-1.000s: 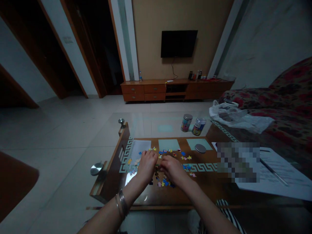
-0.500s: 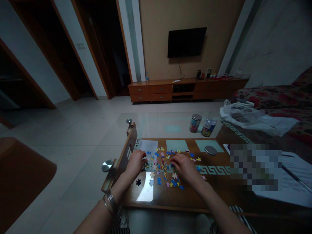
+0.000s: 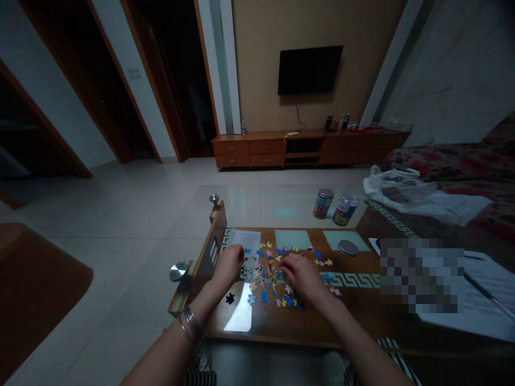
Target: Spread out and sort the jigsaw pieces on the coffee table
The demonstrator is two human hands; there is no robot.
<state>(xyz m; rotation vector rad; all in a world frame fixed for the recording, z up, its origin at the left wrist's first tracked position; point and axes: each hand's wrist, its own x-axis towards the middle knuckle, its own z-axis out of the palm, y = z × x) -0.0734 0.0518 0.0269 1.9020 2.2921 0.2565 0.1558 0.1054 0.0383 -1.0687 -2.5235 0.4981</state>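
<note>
Many small jigsaw puzzle pieces (image 3: 263, 296) in blue, yellow, pink and other colours lie scattered on the glass-topped table (image 3: 317, 316). My left hand (image 3: 228, 264) is at the left edge of the spread, its fingers curled together and pointing down. My right hand (image 3: 301, 272) hovers over the right part of the pieces, thumb and fingers drawn together in a pinch. What either hand holds, if anything, is too small and hidden to make out. A dark puzzle piece (image 3: 229, 298) lies apart, nearer to me, below my left hand.
Two printed tins (image 3: 323, 203) stand towards the back right, with a round metal lid (image 3: 348, 247) nearer. A white plastic bag (image 3: 426, 195) lies at the right. Papers (image 3: 478, 300) with a pen (image 3: 488, 292) cover the right side. Metal knobs (image 3: 178, 272) rise at the table's left edge.
My left hand has lifted slightly and turned, its fingers now closer together. My right hand has shifted only a little, still over the pieces. The view has moved slightly.
</note>
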